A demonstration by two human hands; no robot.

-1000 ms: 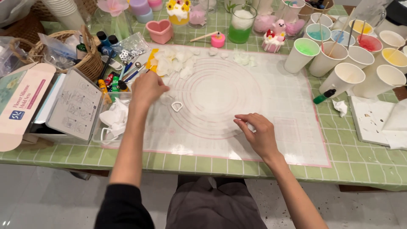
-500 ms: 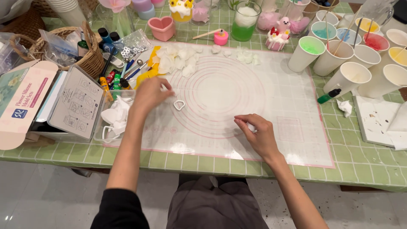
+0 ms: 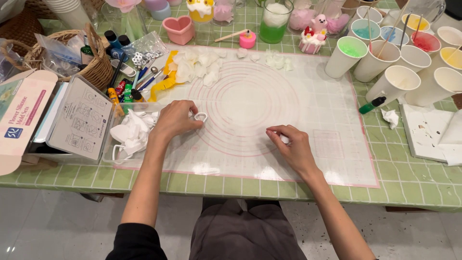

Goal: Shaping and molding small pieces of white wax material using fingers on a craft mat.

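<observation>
My left hand rests on a translucent silicone mat with pink ring markings, its fingertips touching a small white heart-shaped cutter. My right hand lies farther right on the mat, fingers curled around a small white piece. Several white petal-like pieces and a yellow strip lie at the mat's far left corner.
A clear open box with white moulds sits left of the mat, beside a wicker basket and small bottles. Paper cups with coloured contents crowd the right. A pink heart dish, a green glass and decorated pieces line the back.
My left hand has drawn back toward me along the mat with the heart cutter under its fingers. My right hand stays in place.
</observation>
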